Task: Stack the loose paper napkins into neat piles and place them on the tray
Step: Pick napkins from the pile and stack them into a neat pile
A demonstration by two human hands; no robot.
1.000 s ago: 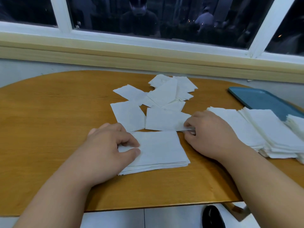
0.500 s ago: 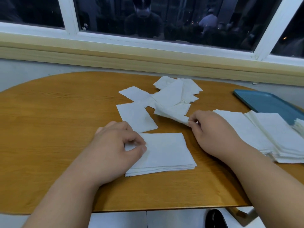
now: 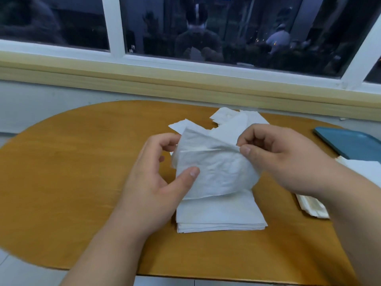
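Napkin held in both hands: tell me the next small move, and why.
Probably flatten the napkin and lay it squarely on the pile below: the left hand and right hand pinch it, crumpled, just above that pile, and more loose napkins wait behind.

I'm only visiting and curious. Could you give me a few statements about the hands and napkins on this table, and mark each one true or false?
1. The left hand and the right hand together hold one crumpled napkin in the air. True.
2. The neat pile lies on the tray. False: it lies on the wooden table, below the held napkin. The tray is apart, at the right.
3. The tray is red. False: it is blue.
4. Beyond the hands, farther back on the table, lie loose napkins. True.
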